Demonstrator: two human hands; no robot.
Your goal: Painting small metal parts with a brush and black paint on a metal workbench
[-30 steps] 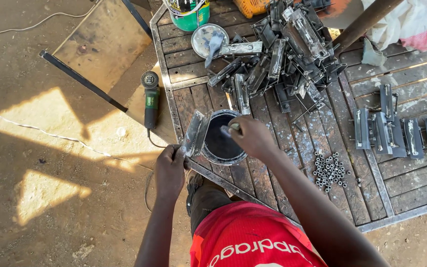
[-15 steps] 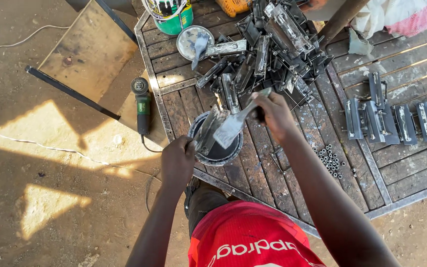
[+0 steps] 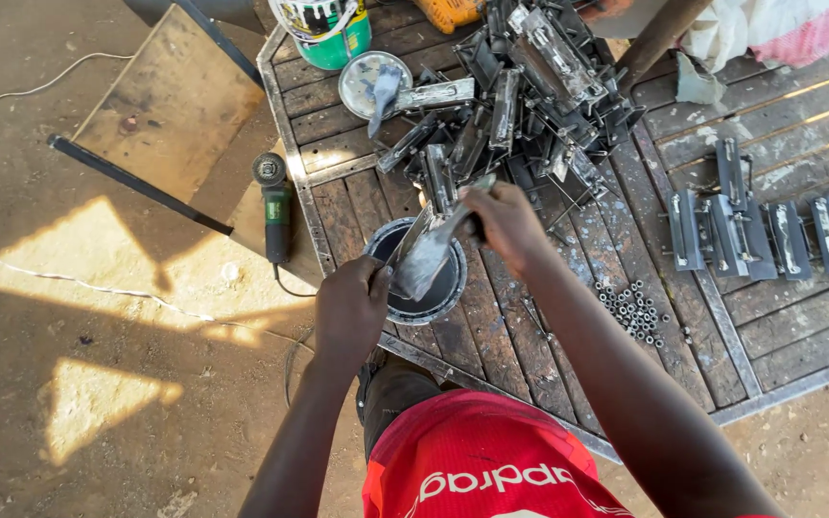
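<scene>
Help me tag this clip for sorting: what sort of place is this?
Probably an open-air metal workshop: a slatted metal workbench on dirt ground, a pile of metal brackets, an angle grinder, and a paint can under the person's hands.

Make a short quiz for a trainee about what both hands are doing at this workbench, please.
1. True or false: the left hand touches the rim of the round tin.
2. What does the right hand hold over the tin? A) a flat metal piece B) the angle grinder C) a bolt
3. Where does the angle grinder lie: on the slatted table or beside it?

Key: 1 true. 2 A. 3 Beside it, by the table's left edge.
</scene>
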